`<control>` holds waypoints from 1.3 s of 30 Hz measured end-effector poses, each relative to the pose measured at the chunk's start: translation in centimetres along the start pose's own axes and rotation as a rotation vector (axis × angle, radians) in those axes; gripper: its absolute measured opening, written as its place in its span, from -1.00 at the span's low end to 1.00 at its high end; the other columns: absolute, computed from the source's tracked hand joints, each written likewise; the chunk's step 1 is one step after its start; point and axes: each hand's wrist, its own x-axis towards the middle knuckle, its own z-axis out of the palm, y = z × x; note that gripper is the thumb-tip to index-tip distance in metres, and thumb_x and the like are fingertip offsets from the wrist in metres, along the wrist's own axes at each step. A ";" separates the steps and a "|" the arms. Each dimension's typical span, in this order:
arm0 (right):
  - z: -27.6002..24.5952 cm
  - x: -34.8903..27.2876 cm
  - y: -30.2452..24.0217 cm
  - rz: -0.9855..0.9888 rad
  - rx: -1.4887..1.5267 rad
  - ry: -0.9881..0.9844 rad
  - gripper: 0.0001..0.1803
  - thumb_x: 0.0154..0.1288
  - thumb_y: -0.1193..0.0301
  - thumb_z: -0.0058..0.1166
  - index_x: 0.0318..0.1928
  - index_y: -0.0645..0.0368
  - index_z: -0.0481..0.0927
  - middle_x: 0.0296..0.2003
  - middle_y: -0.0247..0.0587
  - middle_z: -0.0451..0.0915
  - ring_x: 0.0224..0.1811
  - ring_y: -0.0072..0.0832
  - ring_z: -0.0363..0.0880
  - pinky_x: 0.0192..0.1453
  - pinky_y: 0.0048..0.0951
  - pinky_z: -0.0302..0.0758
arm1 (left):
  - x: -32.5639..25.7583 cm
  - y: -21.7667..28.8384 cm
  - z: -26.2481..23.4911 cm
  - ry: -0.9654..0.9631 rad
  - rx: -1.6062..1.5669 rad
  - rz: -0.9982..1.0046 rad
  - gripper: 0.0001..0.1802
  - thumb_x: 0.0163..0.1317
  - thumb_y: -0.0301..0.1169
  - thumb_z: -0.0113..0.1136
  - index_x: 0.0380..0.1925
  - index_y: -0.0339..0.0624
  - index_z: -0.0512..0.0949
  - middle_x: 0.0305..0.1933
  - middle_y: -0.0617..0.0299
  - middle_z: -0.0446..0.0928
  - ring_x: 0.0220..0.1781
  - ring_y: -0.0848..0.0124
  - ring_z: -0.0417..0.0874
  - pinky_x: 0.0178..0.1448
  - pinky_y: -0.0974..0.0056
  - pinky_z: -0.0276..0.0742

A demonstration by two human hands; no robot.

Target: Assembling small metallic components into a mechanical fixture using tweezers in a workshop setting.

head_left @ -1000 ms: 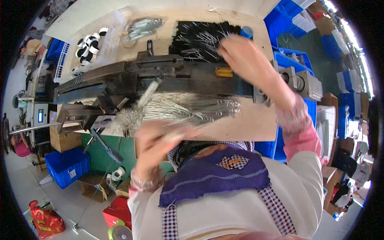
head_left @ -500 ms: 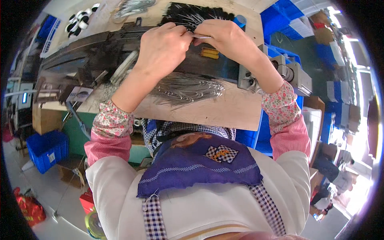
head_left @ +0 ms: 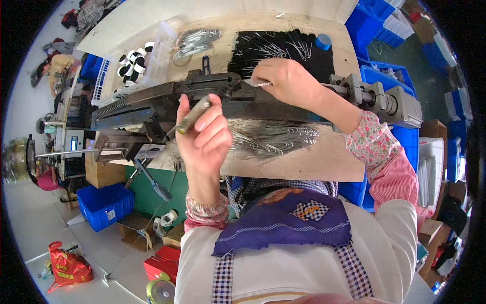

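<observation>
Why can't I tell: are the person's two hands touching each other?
Apart. The head view shows the left hand lower and further left than the right hand, with the dark machine showing between.

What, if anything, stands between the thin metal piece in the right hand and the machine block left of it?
Nothing visible. The thin metal piece points leftward from the right hand, its tip close to the machine block; contact is unclear. The left hand holds the metal handle nearer the body, off that line.
</observation>
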 end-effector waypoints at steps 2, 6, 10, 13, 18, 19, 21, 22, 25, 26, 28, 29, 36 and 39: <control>-0.3 -0.1 -0.8 0.010 -0.021 -0.014 -0.90 0.03 0.54 0.12 -0.37 0.24 0.54 -0.42 -0.14 0.54 -0.31 -0.16 0.56 -0.24 -0.25 0.53 | -0.7 -0.6 1.3 -0.014 0.020 -0.040 -0.46 0.38 -0.05 -0.06 -0.14 -0.47 0.39 -0.63 0.29 0.35 -0.79 0.56 0.28 -0.77 0.48 0.14; -0.6 0.5 -1.3 0.111 0.102 0.010 -0.89 -0.02 0.55 0.10 -0.39 0.24 0.54 -0.41 -0.15 0.53 -0.31 -0.18 0.57 -0.27 -0.25 0.53 | -1.4 1.0 0.3 -0.084 -0.164 -0.003 -0.42 0.35 -0.03 -0.05 -0.08 -0.49 0.34 -0.64 0.26 0.39 -0.78 0.54 0.34 -0.76 0.48 0.18; -0.5 0.7 -1.5 0.105 0.136 0.050 -0.89 -0.07 0.55 0.11 -0.45 0.25 0.48 -0.48 -0.15 0.46 -0.37 -0.19 0.53 -0.30 -0.25 0.52 | -0.7 0.7 -0.9 -0.119 -0.050 0.028 -0.43 0.35 -0.03 -0.05 -0.07 -0.46 0.36 -0.64 0.23 0.38 -0.78 0.50 0.32 -0.74 0.44 0.19; 0.3 0.8 -1.3 -0.044 -0.029 0.035 -0.88 -0.09 0.53 0.10 -0.51 0.21 0.42 -0.51 -0.19 0.41 -0.39 -0.23 0.51 -0.33 -0.29 0.53 | -0.7 0.6 -0.9 -0.092 -0.018 0.038 -0.40 0.35 0.00 -0.06 -0.04 -0.45 0.37 -0.63 0.22 0.36 -0.77 0.49 0.30 -0.72 0.43 0.20; 0.1 0.4 -1.4 -0.093 -0.100 -0.010 -0.89 -0.08 0.53 0.08 -0.50 0.21 0.41 -0.50 -0.21 0.41 -0.38 -0.25 0.52 -0.31 -0.32 0.55 | -0.3 0.0 -0.5 -0.065 0.056 0.032 -0.36 0.34 0.04 -0.06 0.02 -0.44 0.35 -0.64 0.23 0.33 -0.75 0.49 0.30 -0.71 0.42 0.21; -0.1 0.3 -1.2 -0.079 -0.096 0.002 -0.89 -0.07 0.52 0.08 -0.50 0.21 0.41 -0.50 -0.21 0.41 -0.37 -0.24 0.53 -0.31 -0.31 0.55 | -0.2 -0.4 -0.5 -0.054 0.087 0.033 -0.35 0.34 0.05 -0.06 0.04 -0.43 0.35 -0.65 0.24 0.32 -0.74 0.49 0.30 -0.70 0.41 0.21; 0.3 0.3 -0.6 -0.036 -0.015 -0.021 -0.84 -0.12 0.59 0.13 -0.44 0.25 0.46 -0.50 -0.15 0.42 -0.39 -0.16 0.50 -0.28 -0.26 0.51 | -0.1 -2.2 -1.7 0.098 0.491 0.156 -0.47 0.31 -0.10 0.08 0.01 -0.37 0.34 -0.67 0.30 0.33 -0.70 0.53 0.38 -0.69 0.42 0.26; 0.8 0.8 -0.5 -0.035 0.031 -0.015 -0.85 -0.11 0.59 0.13 -0.43 0.26 0.48 -0.49 -0.14 0.45 -0.38 -0.15 0.52 -0.27 -0.27 0.51 | 0.6 -3.6 -3.3 0.446 1.307 0.225 -0.60 0.29 -0.28 0.13 -0.02 -0.34 0.33 -0.63 0.29 0.37 -0.64 0.50 0.44 -0.58 0.43 0.34; 0.8 0.9 -0.6 0.013 0.110 -0.060 -0.87 -0.03 0.58 0.12 -0.37 0.27 0.55 -0.42 -0.12 0.55 -0.32 -0.13 0.57 -0.22 -0.28 0.53 | 1.3 -2.0 -9.6 0.360 1.722 0.458 -0.73 0.24 -0.58 0.07 -0.08 -0.29 0.29 -0.43 0.27 0.42 -0.53 0.51 0.49 -0.48 0.43 0.40; 0.4 1.2 -0.3 -0.004 0.028 -0.046 -0.85 -0.03 0.58 0.13 -0.36 0.27 0.56 -0.40 -0.12 0.55 -0.30 -0.14 0.57 -0.21 -0.28 0.54 | 1.8 -1.7 -9.3 0.366 1.752 0.436 -0.73 0.23 -0.54 0.12 -0.11 -0.30 0.31 -0.47 0.27 0.44 -0.53 0.51 0.49 -0.47 0.40 0.40; 0.1 0.9 -1.3 -0.007 -0.081 -0.031 -0.77 -0.08 0.58 0.19 -0.30 0.23 0.59 -0.34 -0.13 0.57 -0.24 -0.15 0.58 -0.15 -0.28 0.55 | 0.8 -2.2 -7.6 0.387 1.719 0.358 -0.69 0.23 -0.44 0.22 -0.14 -0.30 0.33 -0.51 0.31 0.46 -0.54 0.54 0.49 -0.48 0.39 0.39; -0.7 0.2 -3.0 -0.008 -0.185 -0.003 -0.71 -0.09 0.61 0.21 -0.24 0.19 0.61 -0.23 -0.15 0.57 -0.18 -0.18 0.59 -0.10 -0.28 0.57 | -0.4 -1.7 -7.4 0.365 1.588 0.264 -0.73 0.26 -0.31 0.23 -0.26 -0.28 0.41 -0.56 0.34 0.46 -0.58 0.59 0.46 -0.50 0.41 0.37; 1.5 -7.3 -1.7 0.451 -0.528 -0.190 -0.74 0.23 0.56 -0.16 -0.04 0.23 0.36 -0.09 0.01 0.42 -0.26 -0.01 0.60 -0.30 -0.08 0.58 | -9.2 9.0 -9.4 0.976 1.213 0.837 -0.51 0.41 -0.05 -0.04 -0.41 -0.28 0.56 -0.63 0.32 0.46 -0.71 0.59 0.34 -0.66 0.47 0.11; 3.5 -7.8 2.9 0.657 -0.643 -0.242 -0.81 0.24 0.58 -0.16 -0.13 0.20 0.37 -0.20 0.02 0.43 -0.30 0.07 0.56 -0.32 -0.04 0.54 | -8.3 10.5 -9.2 0.830 1.091 0.767 -0.56 0.41 -0.10 -0.03 -0.35 -0.30 0.56 -0.62 0.30 0.45 -0.75 0.56 0.26 -0.69 0.43 0.04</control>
